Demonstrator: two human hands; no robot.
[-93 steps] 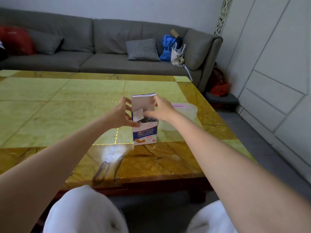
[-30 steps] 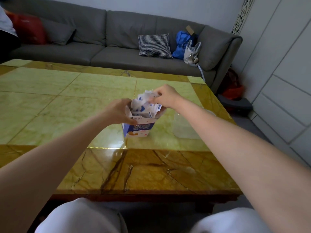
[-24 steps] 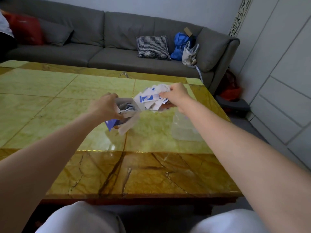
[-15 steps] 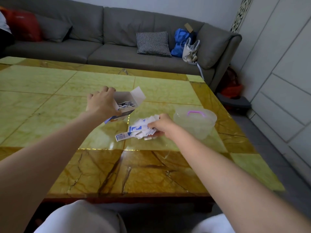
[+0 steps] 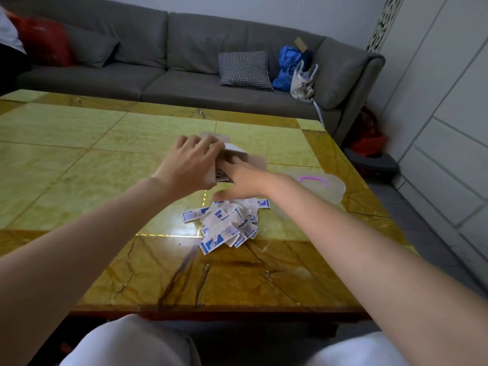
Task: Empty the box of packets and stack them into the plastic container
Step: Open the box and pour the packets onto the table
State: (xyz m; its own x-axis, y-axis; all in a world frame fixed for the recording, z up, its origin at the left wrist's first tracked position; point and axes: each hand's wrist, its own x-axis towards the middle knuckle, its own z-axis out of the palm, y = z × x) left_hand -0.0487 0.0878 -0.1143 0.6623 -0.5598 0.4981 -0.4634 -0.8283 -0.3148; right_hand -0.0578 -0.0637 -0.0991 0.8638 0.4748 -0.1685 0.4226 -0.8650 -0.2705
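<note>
Left hand: the left hand (image 5: 188,161) is stretched out over the middle of the glossy yellow-green stone table (image 5: 79,154), back of the hand up, fingers curled over the top of the small cardboard box (image 5: 232,154) and clasping it.
Left arm: bare forearm runs straight from the lower left corner to the box, wrist nearly level.
Small cardboard box: held tipped on its side just above the tabletop, its open mouth turned toward the person's right, its pale flaps spread open; something dark shows inside the mouth, too dim to name.
Right hand: the right hand (image 5: 241,178) lies palm down at the box's mouth, its fingers (image 5: 232,163) reaching into the opening. Whether they pinch anything inside I cannot tell; the tips are hidden.
Right arm: bare, slanting in from the lower right, crossing just above the near side of the heap.
Packets: a loose heap of small white-and-blue paper packets (image 5: 227,225) lies on the table directly below and nearer than the two hands, spilling across a tile seam, some flat and some overlapping.
Container: the translucent round plastic container with a purple handle on its lid (image 5: 319,186) stands on the table to the right of the hands, just beyond the right forearm, close to the heap but apart from it.
Backdrop: a grey fabric sofa (image 5: 184,62) runs along the far edge of the table.
</note>
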